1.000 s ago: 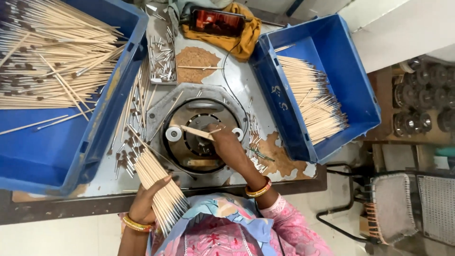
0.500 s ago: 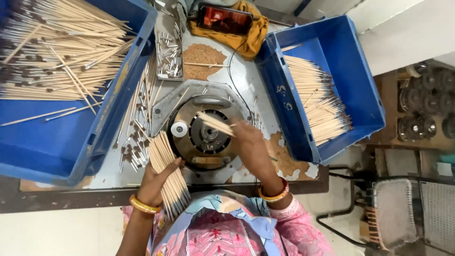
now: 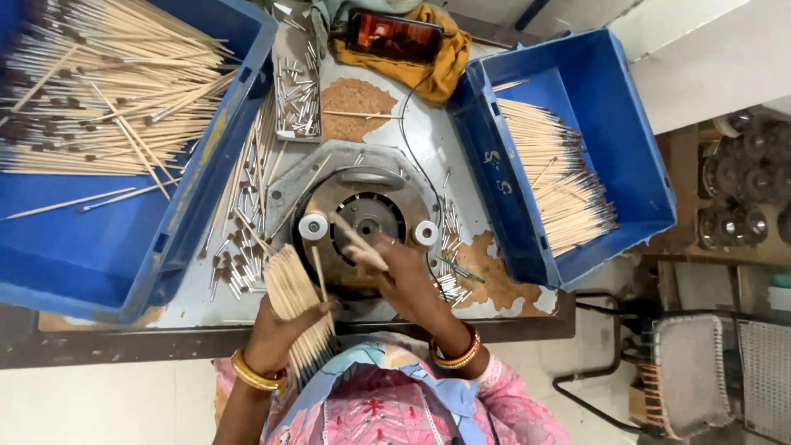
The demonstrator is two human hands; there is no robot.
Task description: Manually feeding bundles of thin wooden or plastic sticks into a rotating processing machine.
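Left bin [image 3: 124,272]: at table's left edge, loose sticks inside. Left hand [image 3: 276,334]: at front edge, closed round a stick bundle [image 3: 288,288]. Right hand [image 3: 404,276]: over the round machine [image 3: 362,218] at centre, fingers pinching 1 stick [image 3: 356,241]. Right bin [image 3: 511,206]: right edge, sticks stacked.

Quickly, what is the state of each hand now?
Left hand: closed around a bundle of wooden sticks.
Right hand: closed, pinching a single stick over the round machine.
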